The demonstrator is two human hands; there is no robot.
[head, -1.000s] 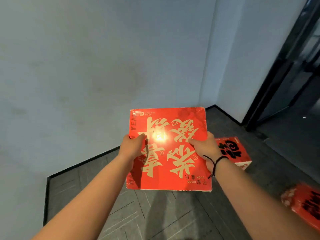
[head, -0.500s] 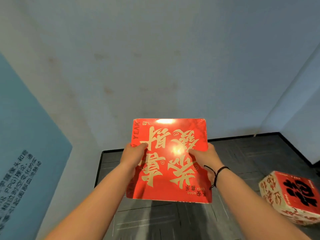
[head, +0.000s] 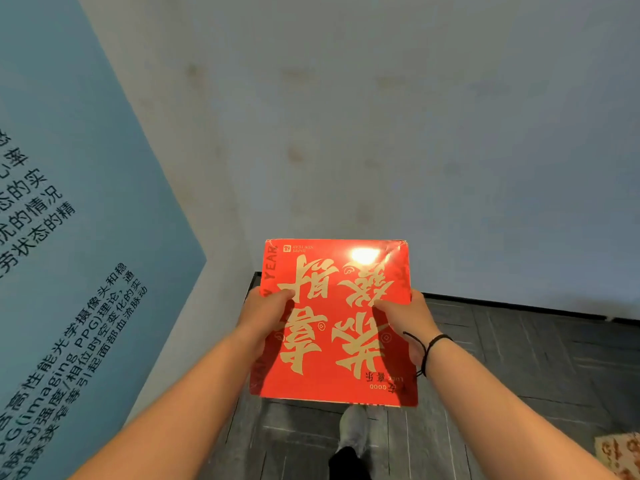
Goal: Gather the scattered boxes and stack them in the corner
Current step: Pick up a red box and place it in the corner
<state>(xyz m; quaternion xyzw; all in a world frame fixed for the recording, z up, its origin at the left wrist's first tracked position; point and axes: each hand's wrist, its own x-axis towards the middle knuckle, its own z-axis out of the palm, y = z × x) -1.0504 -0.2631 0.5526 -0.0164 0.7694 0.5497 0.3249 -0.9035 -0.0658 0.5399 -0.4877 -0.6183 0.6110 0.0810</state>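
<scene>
**Red box carried toward the bare corner**

The two walls dominated the view: a pale grey wall (head: pixel 381 133) ahead and a blue panel (head: pixel 69 202) with printed Chinese text on the left. They met in a corner (head: pixel 254 275) whose foot lay just beyond the far left edge of the red box (head: pixel 334 323). The dark tiled floor (head: pixel 519 358) ran up to a black skirting line below the grey wall.

The box sat between the hands and that corner — held out in front at arm's length, its broad printed face turned up toward the camera, near square, so no long axis stood out. The corner lay forward and slightly left, so the left hand (head: pixel 261 313) seemed the nearer one to it. That hand gripped the box's left edge, thumb over the top face; the right hand (head: pixel 403 323), with a dark cord at the wrist, gripped the right edge the same way. The hands were thus apart, both clamped on the one box.

The likely next move was to lower the box forward and left onto the floor at the corner.

Much was hidden: the box covered the floor right by the corner, so I could not tell whether any stack stood there. The fingers beneath the box were out of sight. A shoe (head: pixel 353 427) showed below the box. Another box (head: pixel 620 452) was cut off at the lower right edge — only a patterned pale corner of it showed.
</scene>
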